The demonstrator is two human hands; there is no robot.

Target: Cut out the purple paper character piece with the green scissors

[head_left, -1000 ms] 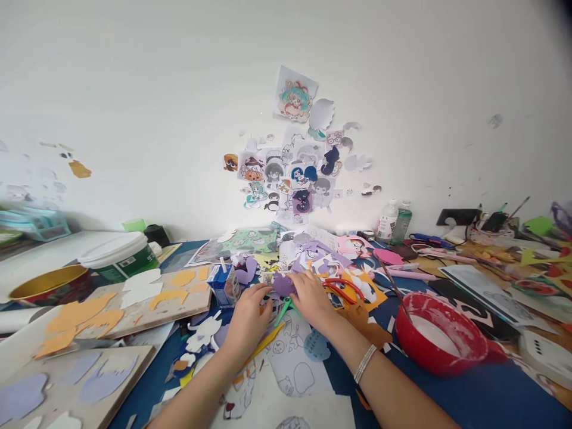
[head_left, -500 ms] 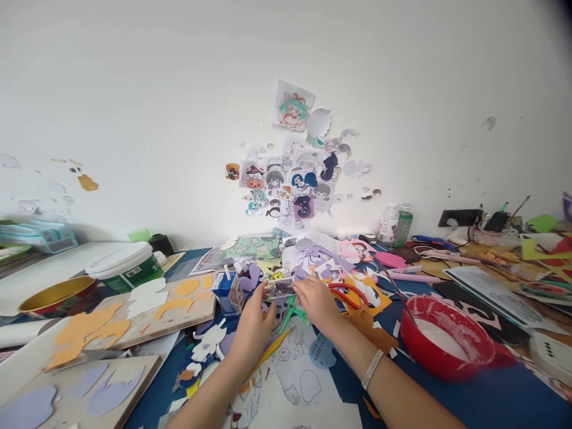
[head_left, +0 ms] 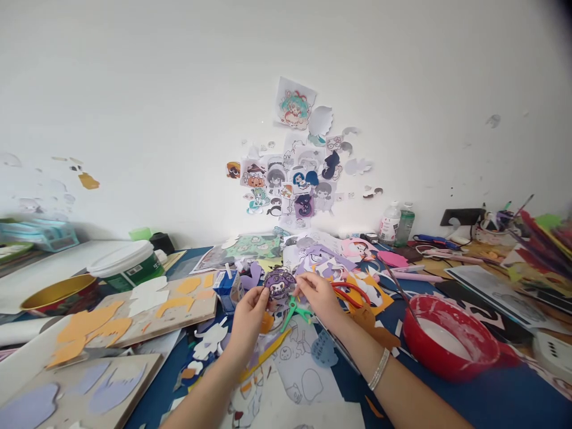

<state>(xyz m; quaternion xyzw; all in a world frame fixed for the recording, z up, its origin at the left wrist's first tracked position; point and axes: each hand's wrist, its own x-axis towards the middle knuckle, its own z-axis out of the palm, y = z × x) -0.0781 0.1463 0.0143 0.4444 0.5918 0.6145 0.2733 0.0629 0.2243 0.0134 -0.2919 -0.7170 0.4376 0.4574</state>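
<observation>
A round dark-purple cartoon cutout (head_left: 279, 286) is held up with its picture side turned towards me. My left hand (head_left: 251, 310) pinches its left edge between thumb and fingers. At its right edge, the fingers of my right hand (head_left: 315, 292) are closed on the rim. Just below the cutout lie green-handled scissors (head_left: 292, 310), on the paper scraps. Under my hands a sheet with line drawings (head_left: 297, 357) is spread out. A blue cloud-shaped paper piece (head_left: 323, 349) lies by my right forearm.
A red bowl (head_left: 482, 363) of white paste with a brush handle stands at the right. To the left are a blue drink carton (head_left: 226, 292), boards with paper cutouts (head_left: 174, 316), a gold-lined tin (head_left: 60, 295) and a white-lidded bucket (head_left: 127, 271). Red-handled scissors (head_left: 353, 295) lie right of centre.
The purple cutout has turned from a flat tilt to face me, so its picture now shows. My left hand has moved slightly left and down. The view has shifted slightly.
</observation>
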